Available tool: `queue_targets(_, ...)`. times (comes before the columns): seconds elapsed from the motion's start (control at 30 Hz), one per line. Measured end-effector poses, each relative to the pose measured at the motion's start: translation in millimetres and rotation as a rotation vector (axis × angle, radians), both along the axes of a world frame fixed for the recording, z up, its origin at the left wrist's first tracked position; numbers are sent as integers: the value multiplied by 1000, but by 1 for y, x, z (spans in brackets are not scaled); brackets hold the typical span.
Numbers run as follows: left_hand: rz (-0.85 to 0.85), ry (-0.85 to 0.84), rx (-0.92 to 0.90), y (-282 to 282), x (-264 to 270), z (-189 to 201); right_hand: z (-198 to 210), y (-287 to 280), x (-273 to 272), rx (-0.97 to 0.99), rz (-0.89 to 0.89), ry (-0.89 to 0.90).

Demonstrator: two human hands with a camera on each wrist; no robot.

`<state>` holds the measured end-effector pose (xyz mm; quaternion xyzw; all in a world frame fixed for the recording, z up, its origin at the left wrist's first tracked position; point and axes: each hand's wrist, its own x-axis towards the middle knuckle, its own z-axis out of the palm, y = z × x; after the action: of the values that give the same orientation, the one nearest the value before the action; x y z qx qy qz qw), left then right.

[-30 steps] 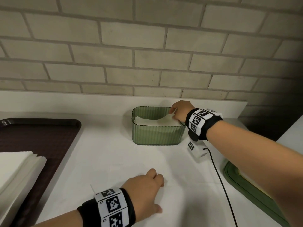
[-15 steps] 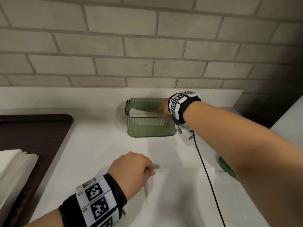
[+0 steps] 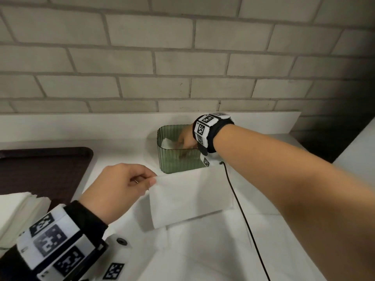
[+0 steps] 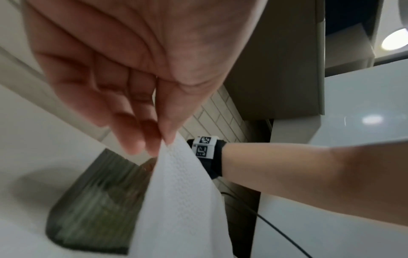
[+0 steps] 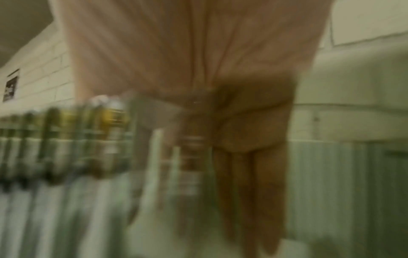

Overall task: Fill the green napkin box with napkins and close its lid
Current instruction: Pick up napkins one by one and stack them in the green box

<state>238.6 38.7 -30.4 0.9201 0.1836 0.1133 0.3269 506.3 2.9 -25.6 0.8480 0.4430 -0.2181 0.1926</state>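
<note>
Head view: left hand [image 3: 119, 185] pinches napkin [image 3: 190, 197] corner, green napkin box [image 3: 178, 161] just beyond. Right hand [image 3: 186, 138] inside box, fingers straight, pressing napkins.

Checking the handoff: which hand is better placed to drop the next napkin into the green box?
Left. The left hand already pinches a white paper napkin beside the green ribbed plastic box; the right hand is inside it, fingers straight.

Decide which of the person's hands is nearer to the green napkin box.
Right. The right hand reaches down inside the green napkin box, onto the napkins there. The left hand is in front of the box, pinching a napkin.
</note>
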Motion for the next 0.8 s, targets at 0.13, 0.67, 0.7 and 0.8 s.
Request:
queue_targets(0.13,56,-59,13,18,-5,10,32,-24,-25,259,-59,88)
queue_targets(0.67,244,-234,-432,54,100,47,26,-114,-49,1288,-525,817)
queue_targets(0.7,248,-237,-440,51,111,47,22,-114,-45,1338,-594,758)
queue_targets(0.8,248,-246,-367,46,140,40,9,-112,-25,1393,-753,514)
